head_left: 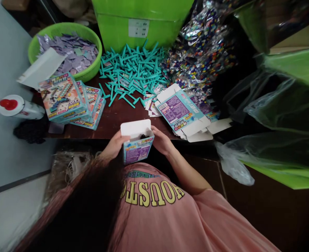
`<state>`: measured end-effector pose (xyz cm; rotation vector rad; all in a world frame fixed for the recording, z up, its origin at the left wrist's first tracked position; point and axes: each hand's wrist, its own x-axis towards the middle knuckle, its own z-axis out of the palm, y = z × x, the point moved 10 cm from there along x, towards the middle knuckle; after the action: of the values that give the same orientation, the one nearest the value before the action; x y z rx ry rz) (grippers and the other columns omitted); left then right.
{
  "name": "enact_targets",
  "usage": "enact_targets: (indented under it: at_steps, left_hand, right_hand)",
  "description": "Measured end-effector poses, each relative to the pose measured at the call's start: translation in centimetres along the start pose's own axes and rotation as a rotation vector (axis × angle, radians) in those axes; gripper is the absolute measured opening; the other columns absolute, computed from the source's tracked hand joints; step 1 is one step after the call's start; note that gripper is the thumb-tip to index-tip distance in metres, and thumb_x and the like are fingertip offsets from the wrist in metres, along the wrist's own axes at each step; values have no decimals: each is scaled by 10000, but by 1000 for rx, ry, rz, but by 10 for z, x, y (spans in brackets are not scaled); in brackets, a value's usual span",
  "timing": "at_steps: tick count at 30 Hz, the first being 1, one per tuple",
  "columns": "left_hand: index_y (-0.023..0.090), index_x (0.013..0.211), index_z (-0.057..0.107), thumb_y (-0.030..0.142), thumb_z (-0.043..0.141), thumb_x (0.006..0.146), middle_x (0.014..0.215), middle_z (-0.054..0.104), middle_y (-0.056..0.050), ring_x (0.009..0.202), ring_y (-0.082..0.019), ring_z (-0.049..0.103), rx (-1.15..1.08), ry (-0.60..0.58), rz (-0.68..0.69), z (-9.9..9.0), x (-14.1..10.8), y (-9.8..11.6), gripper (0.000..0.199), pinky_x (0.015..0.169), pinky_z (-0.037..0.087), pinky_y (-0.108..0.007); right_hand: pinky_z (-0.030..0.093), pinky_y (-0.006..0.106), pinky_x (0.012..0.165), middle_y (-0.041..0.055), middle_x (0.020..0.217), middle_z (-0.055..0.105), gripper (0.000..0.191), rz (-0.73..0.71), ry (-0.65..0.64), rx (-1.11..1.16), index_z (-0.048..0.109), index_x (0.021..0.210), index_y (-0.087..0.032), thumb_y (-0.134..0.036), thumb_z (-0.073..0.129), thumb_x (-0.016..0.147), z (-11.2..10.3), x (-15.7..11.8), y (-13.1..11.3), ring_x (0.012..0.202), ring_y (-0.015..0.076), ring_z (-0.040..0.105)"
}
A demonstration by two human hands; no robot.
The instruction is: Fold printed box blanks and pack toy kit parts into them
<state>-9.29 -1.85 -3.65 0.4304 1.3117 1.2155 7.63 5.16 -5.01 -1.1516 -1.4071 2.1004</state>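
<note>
Between my two hands, just off the table's front edge, is a small cardboard box (138,151) in light blue and purple print. Its white top flap stands up, and something dark shows inside the opening. My left hand (114,145) grips the box's left side, thumb at the flap. On the opposite side my right hand (161,140) holds the box near its upper right corner, with some fingers hidden. Ahead of the hands lies a heap of teal plastic hammers (136,71). Flattened box blanks (179,110) are stacked to the right, beside small printed cards (151,106).
Filled boxes (62,98) are piled at the left, near a bottle with a red top (13,105). A green basket (98,57) holds purplish packets. Behind stands a green carton (112,29). Bags of coloured beads (199,52) and clear plastic (272,94) lie right.
</note>
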Motion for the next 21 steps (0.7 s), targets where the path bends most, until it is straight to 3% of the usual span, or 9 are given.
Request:
enact_targets:
  at_steps: [4, 7, 10, 18, 21]
  left_hand:
    - [265, 1367, 670, 355, 829, 736, 1265, 738, -77, 1110, -289, 706, 106, -198, 102, 36, -58, -10, 657, 945, 566, -353]
    - [225, 1357, 671, 448, 800, 781, 1218, 735, -92, 997, -245, 708, 118, -91, 204, 27, -76, -13, 631, 831, 559, -308]
    - [192, 1303, 694, 527, 749, 840, 1132, 749, -92, 868, -189, 695, 108, -5, 205, 14, -79, -20, 574, 728, 526, -262]
    - [220, 1297, 695, 538, 743, 873, 1111, 760, -92, 936, -216, 719, 161, -60, 420, 5, -100, -11, 532, 792, 552, -307]
    - [214, 1191, 748, 508, 701, 907, 1018, 759, -80, 886, -215, 712, 239, -62, 574, 7, -97, 10, 412, 764, 554, -321]
  right_hand:
    - [518, 414, 1000, 106, 1294, 711, 653, -53, -27, 76, 636, 1308, -218, -669, 573, 838, -4, -38, 5, 1166, 306, 659]
    - [479, 448, 1048, 88, 1255, 726, 592, -50, -61, 222, 687, 1252, -214, -577, 695, 784, 3, -55, 12, 1177, 317, 644]
    - [462, 466, 1080, 73, 1218, 741, 574, -15, -103, 294, 700, 1252, -229, -543, 744, 773, 12, -61, 14, 1168, 313, 652]
    - [482, 452, 1086, 58, 1280, 725, 555, -109, -226, 170, 714, 1263, -260, -608, 739, 832, 28, -77, 4, 1210, 300, 657]
    - [520, 474, 1056, 64, 1232, 748, 598, -83, -188, 139, 701, 1295, -256, -648, 712, 844, 24, -78, -4, 1190, 316, 680]
